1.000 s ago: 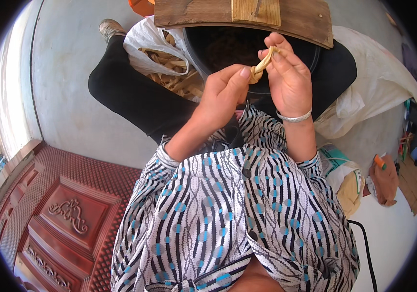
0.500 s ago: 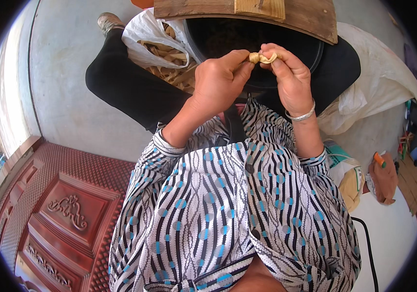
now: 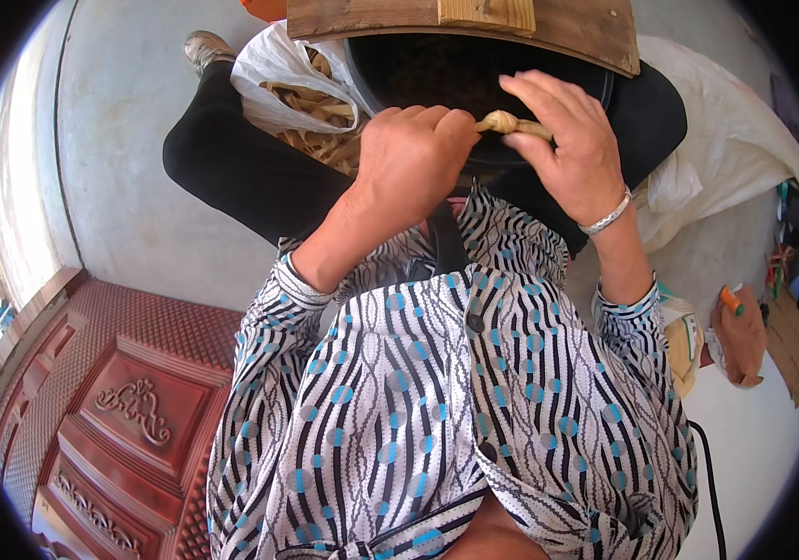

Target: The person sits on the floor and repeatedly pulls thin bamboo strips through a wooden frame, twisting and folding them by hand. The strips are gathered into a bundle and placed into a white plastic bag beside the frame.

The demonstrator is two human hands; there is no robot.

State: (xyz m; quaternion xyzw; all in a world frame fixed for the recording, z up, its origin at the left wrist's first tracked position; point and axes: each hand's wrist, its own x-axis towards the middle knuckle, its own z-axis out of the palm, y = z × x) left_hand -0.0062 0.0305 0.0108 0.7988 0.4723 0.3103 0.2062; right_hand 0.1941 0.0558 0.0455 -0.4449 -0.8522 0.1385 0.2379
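Observation:
A pale yellow knotted strip [image 3: 500, 121], which looks like dried plant fibre, stretches between my hands over the dark tub [image 3: 474, 75]. My left hand [image 3: 413, 154] is closed around its left end, with the knot just beyond the fingertips. My right hand [image 3: 572, 140] has its fingers stretched out, the thumb well apart from the index finger. The strip's right end lies against that thumb and runs toward the palm, where its tip is hidden.
A curved wooden board [image 3: 371, 21] lies across the tub's far side. Left of the tub, a white plastic bag [image 3: 264, 70] holds tan strips. Pale sheeting [image 3: 717, 140] spreads at right, near a brown bag [image 3: 738, 341]. A carved red panel [image 3: 138, 401] lies lower left.
My right hand has moved right and its finger pinch has opened. The strip's small loop has straightened out to the right of the knot. My left hand has turned more knuckles-up.

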